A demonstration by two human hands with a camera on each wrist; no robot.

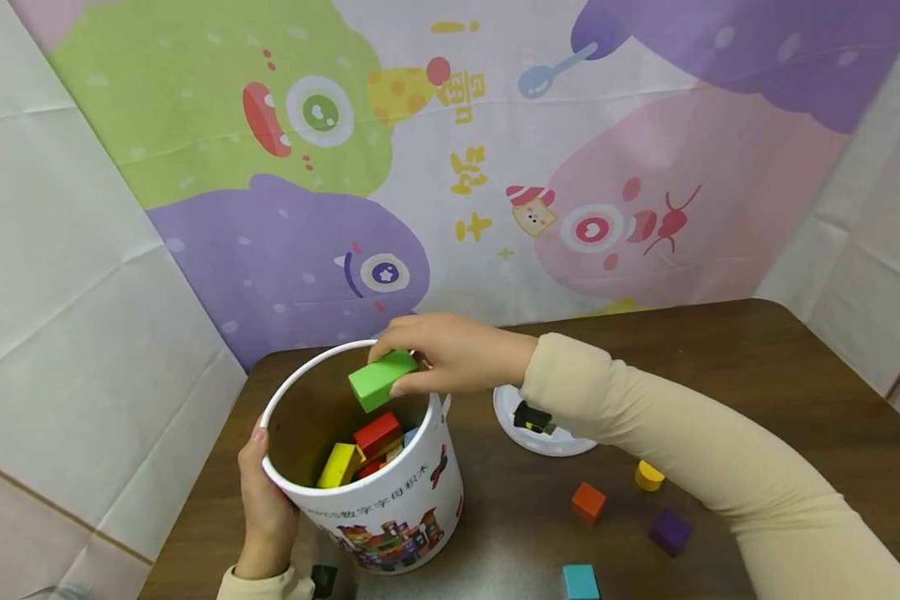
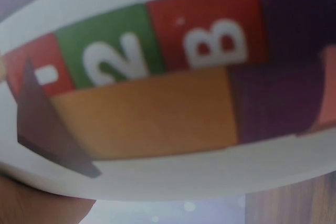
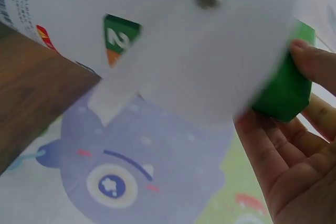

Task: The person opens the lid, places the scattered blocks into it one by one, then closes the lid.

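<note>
A white bucket [image 1: 442,467] with printed blocks and lettering stands on the table. My left hand [image 1: 266,508] holds its left side, thumb at the rim; the rest of that hand is partly hidden. Over the opening, near the far right rim, my right hand [image 1: 457,354] pinches a green rectangular block [image 1: 382,379] between thumb and fingers. In the right wrist view the green block [image 3: 287,87] shows beside the bucket's white wall [image 3: 173,61]. Inside the bucket lie a red block [image 1: 378,435], a yellow block [image 1: 340,465] and several partly hidden ones.
Right of the bucket, a white plate [image 1: 504,417] bears a small black object [image 1: 531,417], partly behind the right sleeve. Loose on the brown table [image 1: 495,533] lie an orange block [image 1: 588,502], a yellow round block [image 1: 649,476], a purple block [image 1: 671,533] and a teal block [image 1: 581,582].
</note>
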